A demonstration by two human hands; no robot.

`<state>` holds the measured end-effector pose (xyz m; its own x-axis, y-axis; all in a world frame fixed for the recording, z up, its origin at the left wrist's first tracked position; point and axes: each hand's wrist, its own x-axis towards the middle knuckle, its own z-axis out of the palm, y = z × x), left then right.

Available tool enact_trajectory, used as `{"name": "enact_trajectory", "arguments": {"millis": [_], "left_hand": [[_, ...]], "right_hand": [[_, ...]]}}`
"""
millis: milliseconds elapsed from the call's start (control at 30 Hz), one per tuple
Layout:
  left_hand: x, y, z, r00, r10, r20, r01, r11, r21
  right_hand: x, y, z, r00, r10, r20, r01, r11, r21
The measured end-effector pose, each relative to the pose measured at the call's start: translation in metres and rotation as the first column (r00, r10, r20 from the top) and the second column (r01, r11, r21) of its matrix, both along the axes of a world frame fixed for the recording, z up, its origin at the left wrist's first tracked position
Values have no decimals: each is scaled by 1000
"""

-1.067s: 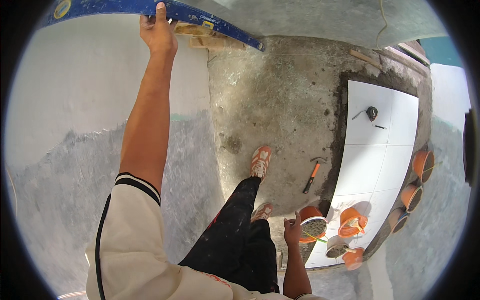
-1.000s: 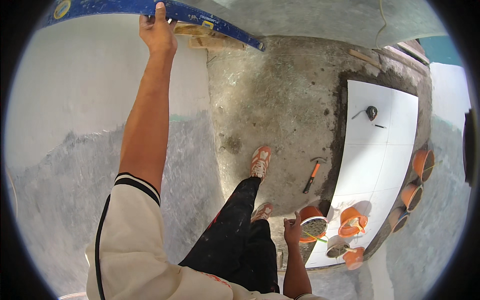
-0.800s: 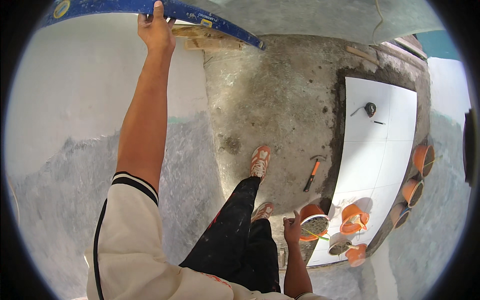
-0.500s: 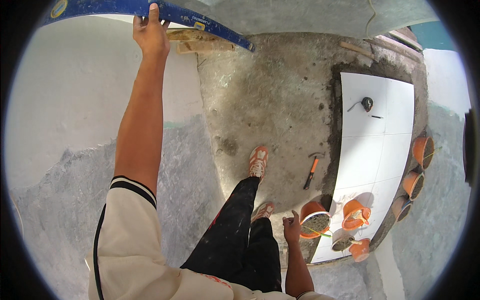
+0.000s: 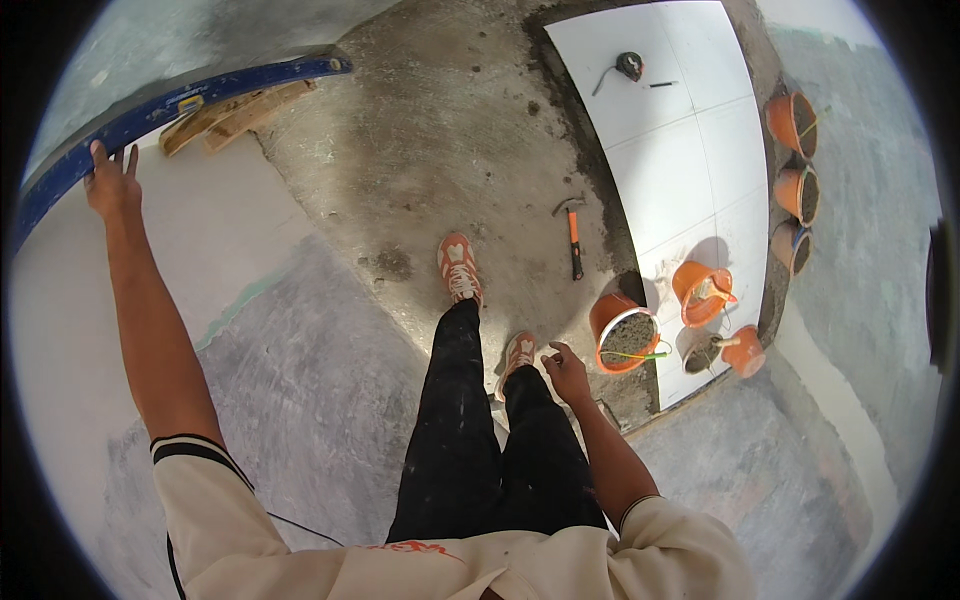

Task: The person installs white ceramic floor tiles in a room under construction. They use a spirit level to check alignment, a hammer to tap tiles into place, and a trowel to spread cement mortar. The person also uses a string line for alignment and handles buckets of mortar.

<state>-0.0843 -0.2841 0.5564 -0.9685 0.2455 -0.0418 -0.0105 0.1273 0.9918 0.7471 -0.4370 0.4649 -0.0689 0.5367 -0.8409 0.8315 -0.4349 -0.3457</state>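
A long blue spirit level [image 5: 235, 83] rests along the wall at the upper left, close to some wooden boards [image 5: 235, 115]. My left hand [image 5: 115, 185] is at its lower edge with fingers stretched apart, one fingertip overlapping the blue face; the fingers do not wrap round it. Low by my right leg hangs my right hand [image 5: 568, 375], fingers loosely bent and apart, with nothing in it. Nearest to that hand stands an orange bucket [image 5: 610, 318] of grey mortar with a green-handled tool across it.
A claw hammer [image 5: 574, 240] lies on the rough floor [image 5: 420, 150]. White tiles [image 5: 655, 165] on the right carry a tape measure [image 5: 629, 66], a pen [image 5: 663, 85] and an orange bucket [image 5: 692, 285]. Several pots, including an orange one [image 5: 783, 120], line the right wall.
My view has turned toward the right. My left hand has eased off the spirit level, from a grip to fingertips at its edge. My right hand still hangs by my leg.
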Motion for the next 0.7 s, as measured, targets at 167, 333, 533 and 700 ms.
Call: {"name": "enact_trajectory", "arguments": {"millis": [167,333,533,700], "left_hand": [[-4,2,-3,1000,-2,-6,2,993,-116],[0,-13,-12,994,-64,84,77,983,-167],[43,-58,-59,891,-161,425,283,928,-241],[145,-124,-122,632,-391,669,761,478,-439]], "right_hand": [[7,-1,-5,1000,-17,14,17,1000,2],[11,10,0,997,-60,52,61,998,-24],[18,16,0,992,-104,69,106,994,-19],[21,18,9,990,-125,69,129,991,-45]]}}
